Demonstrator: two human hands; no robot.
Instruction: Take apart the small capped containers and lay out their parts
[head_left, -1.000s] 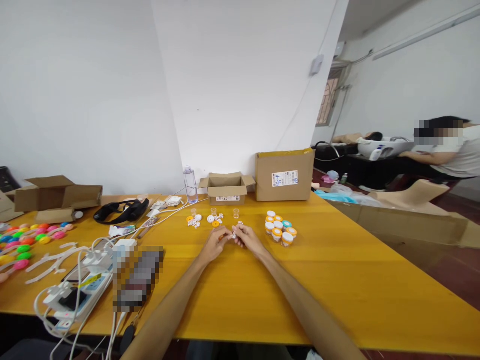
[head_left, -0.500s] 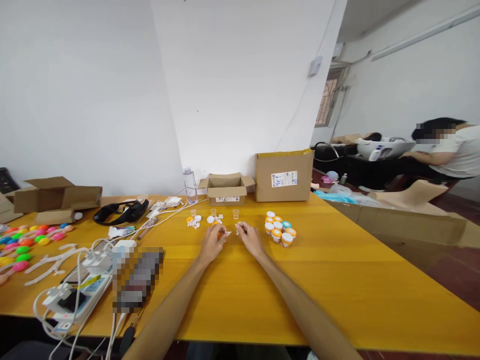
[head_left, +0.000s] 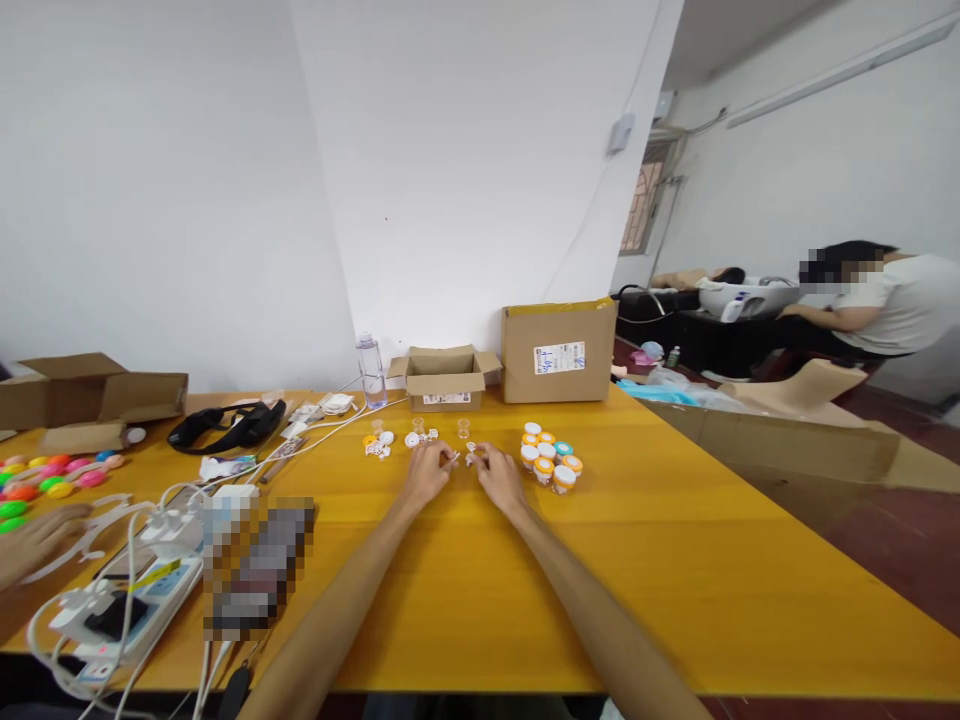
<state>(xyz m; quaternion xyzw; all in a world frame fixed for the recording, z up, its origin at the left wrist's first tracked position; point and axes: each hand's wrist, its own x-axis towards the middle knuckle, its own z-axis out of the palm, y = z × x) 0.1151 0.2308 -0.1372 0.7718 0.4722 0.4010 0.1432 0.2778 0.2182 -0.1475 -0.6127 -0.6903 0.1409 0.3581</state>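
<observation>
Both my arms reach out over the yellow table (head_left: pixel 675 560). My left hand (head_left: pixel 425 473) has its fingers curled, pinching a small pale piece I cannot make out. My right hand (head_left: pixel 497 474) is curled too, with small white pieces (head_left: pixel 470 459) at its fingertips. Beyond my hands lie white and orange caps and dice-like bits (head_left: pixel 379 444) and a small clear cup (head_left: pixel 463 428). A cluster of small jars with orange, white and teal lids (head_left: pixel 549 458) stands just right of my right hand.
An open small cardboard box (head_left: pixel 444 377), a larger closed box (head_left: pixel 558 351) and a water bottle (head_left: pixel 369 369) stand at the far edge. Power strips and cables (head_left: pixel 135 585), a black strap (head_left: pixel 225 424) and coloured toys (head_left: pixel 45 475) fill the left. Another person's hand (head_left: pixel 30 545) shows at left; a person sits far right.
My hands have drawn apart and settled lower toward the table. The view has shifted slightly right, and another person's hand has come in at the left edge.
</observation>
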